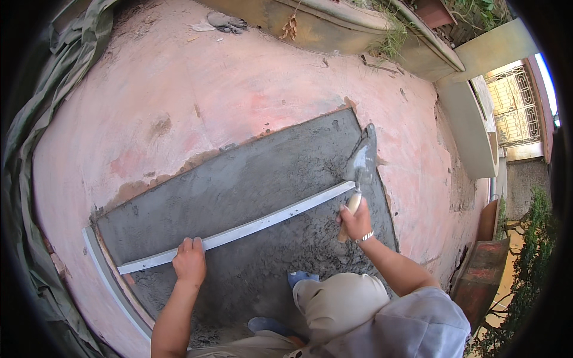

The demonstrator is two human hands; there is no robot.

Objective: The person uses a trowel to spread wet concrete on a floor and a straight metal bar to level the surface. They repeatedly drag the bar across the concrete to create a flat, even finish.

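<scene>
My left hand (190, 261) grips a long pale straightedge (274, 218) near its left end, fingers over its far edge. The bar lies across a patch of wet grey cement (239, 174), its right end close to the trowel. In my right hand (356, 221) is a pointed trowel (365, 161), held by its wooden handle. Its blade points away from me over the right edge of the patch, with grey mortar on it. Beyond the bar the cement looks fairly smooth; on my side it is rougher and lumpy.
Pink flooring (197, 113) surrounds the patch. A second pale bar (107, 280) lies along its left edge. My knee and blue footwear (301, 277) are at the near side. A crumpled green tarp (36, 179) lines the left; a glove (227, 22) lies at the back by a planter wall (328, 30).
</scene>
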